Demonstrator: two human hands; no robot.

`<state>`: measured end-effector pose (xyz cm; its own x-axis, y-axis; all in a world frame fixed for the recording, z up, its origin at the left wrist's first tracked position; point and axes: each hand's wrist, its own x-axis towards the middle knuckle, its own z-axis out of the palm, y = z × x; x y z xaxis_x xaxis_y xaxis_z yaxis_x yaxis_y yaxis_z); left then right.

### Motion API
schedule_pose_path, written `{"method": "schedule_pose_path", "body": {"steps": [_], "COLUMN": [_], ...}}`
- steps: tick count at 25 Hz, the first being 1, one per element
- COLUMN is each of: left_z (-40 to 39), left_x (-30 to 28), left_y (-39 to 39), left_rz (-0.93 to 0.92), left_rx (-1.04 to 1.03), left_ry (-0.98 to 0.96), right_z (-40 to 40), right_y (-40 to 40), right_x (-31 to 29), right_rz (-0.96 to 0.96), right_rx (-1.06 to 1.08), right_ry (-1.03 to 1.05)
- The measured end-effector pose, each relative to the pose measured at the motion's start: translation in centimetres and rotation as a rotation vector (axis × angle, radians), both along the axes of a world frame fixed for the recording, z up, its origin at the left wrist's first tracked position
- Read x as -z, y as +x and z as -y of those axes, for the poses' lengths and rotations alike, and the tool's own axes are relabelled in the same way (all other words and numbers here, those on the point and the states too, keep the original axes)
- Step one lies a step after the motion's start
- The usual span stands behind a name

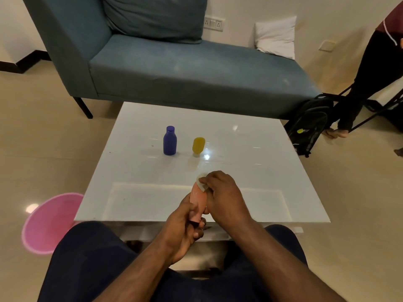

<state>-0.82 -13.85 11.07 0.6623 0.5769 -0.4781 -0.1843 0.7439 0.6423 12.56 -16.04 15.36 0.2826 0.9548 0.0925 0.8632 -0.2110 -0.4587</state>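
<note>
Pale pink plastic, soft by the look of it: the squeeze bottle (pixel 197 202) is held tilted in the air just above the near edge of the table (pixel 261 171). Its lower end is wrapped by the curled fingers (pixel 196 231) of the left hand (pixel 181 229), thumb lying along its side. At the top, the fingers of the right hand (pixel 224 197) pinch the whitish cap (pixel 201 185) — whether it sits tight or loose I cannot tell. The likely trouble is pressure: if the left fingers squeeze the body as the cap comes free, the contents could spurt onto the table or the lap below. The small cap could also slip from so narrow a pinch. Beyond the fingers, well apart, stand a blue bottle (pixel 169 141) and a yellow bottle (pixel 198 146) — the yellow one balanced on its cap, easy to topple with a forward jerk. Off to the left of the fingers, a pink basin (pixel 50 223) sits on the floor.
</note>
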Motion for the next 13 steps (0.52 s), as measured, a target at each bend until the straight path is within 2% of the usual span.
{"method": "schedule_pose_path", "body": {"steps": [3, 6, 11, 13], "left_z": [0.1, 0.1, 0.2, 0.1], "left_x": [0.1, 0.4, 0.4, 0.5], "left_y": [0.2, 0.3, 0.3, 0.4], "left_rz": [-0.047, -0.114, -0.113, -0.121], "left_rx": [0.048, 0.074, 0.077, 0.081], "left_ry": [0.115, 0.191, 0.216, 0.217], "right_z": [0.8, 0.1, 1.1, 0.6], "right_y": [-0.4, 0.6, -1.1, -0.2], "right_x": [0.0, -0.6, 0.1, 0.3], "right_rz": [0.095, 0.095, 0.158, 0.15], "right_rx": [-0.097, -0.032, -0.227, -0.174], "right_ry": [-0.048, -0.062, -0.065, -0.034]}}
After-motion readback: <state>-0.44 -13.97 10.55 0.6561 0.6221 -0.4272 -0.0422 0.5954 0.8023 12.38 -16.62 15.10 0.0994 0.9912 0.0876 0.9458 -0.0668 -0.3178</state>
